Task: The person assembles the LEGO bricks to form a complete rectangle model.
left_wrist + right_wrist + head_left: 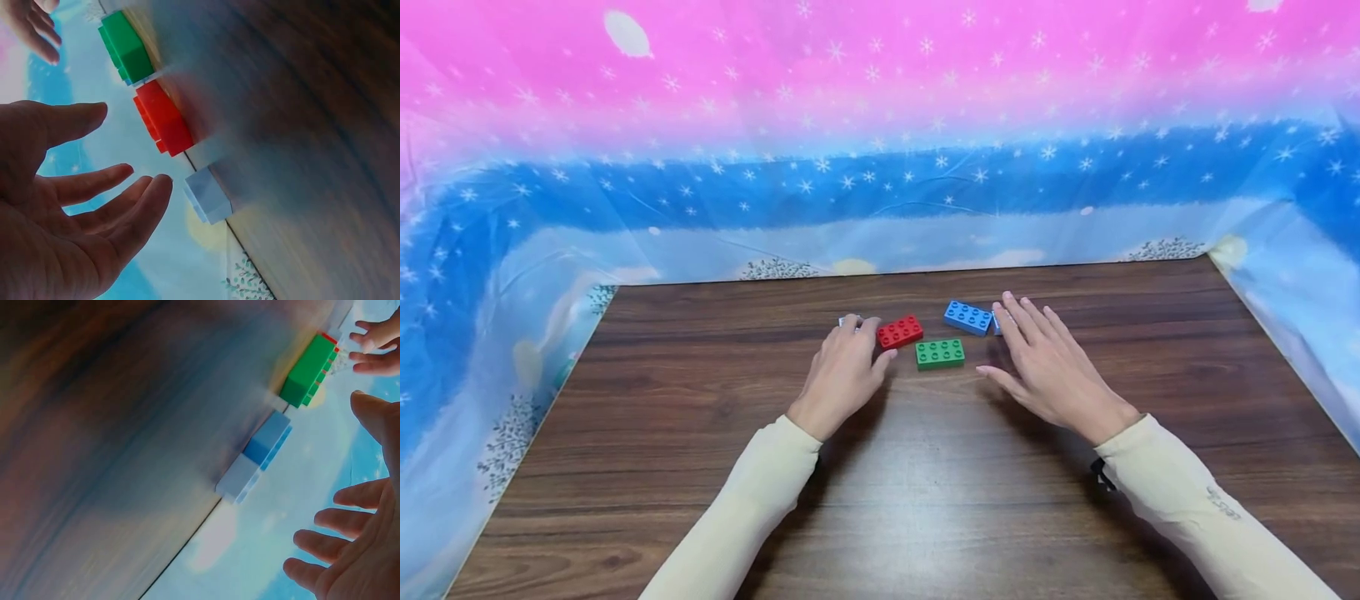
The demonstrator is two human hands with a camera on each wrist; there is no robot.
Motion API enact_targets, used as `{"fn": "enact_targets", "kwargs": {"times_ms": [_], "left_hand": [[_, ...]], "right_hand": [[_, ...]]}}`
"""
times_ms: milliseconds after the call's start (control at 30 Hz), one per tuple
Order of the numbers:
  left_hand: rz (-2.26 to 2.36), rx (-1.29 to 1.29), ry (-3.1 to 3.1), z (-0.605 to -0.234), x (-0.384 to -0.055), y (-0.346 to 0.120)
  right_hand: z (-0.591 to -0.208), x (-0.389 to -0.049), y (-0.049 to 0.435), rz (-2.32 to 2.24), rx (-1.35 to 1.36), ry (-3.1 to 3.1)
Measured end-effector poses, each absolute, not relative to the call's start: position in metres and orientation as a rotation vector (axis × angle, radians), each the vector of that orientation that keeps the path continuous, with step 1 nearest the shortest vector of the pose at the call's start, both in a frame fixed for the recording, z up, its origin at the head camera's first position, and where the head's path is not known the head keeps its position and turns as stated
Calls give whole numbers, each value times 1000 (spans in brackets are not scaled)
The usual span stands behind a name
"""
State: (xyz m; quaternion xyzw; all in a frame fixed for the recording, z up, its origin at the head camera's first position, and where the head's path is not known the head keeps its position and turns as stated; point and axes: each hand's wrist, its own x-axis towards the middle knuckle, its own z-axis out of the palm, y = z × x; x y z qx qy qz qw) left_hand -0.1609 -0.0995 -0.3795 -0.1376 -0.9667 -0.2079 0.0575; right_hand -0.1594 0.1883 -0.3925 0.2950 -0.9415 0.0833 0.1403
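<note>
Several toy building bricks lie on the wooden table. A red brick (900, 332) sits just right of my left hand (844, 372), with a green brick (940, 354) nearer to me. Behind the left fingers, a pale brick (208, 195) is mostly hidden in the head view; the left wrist view shows it apart from the loosely bent fingers. A blue brick (967, 317) lies left of my right hand (1051, 367), which hovers with its fingers spread. At its end is a paler blue brick (239, 477), largely covered by the right fingers in the head view. Both hands hold nothing.
The dark wooden table (917, 508) spreads around the bricks and toward me. A pink and blue snowflake-patterned cloth (880, 183) hangs along its back edge and both sides.
</note>
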Motion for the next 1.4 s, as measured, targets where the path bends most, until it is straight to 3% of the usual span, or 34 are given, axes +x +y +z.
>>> {"fn": "enact_targets", "kwargs": {"times_ms": [700, 1400], "left_hand": [[-603, -360, -3074, -384, -179, -90], [-599, -378, -3055, -386, -187, -83]], "right_hand": [[-394, -169, 146, 372, 1016, -2794], [-394, -189, 131, 745, 855, -2958]]}}
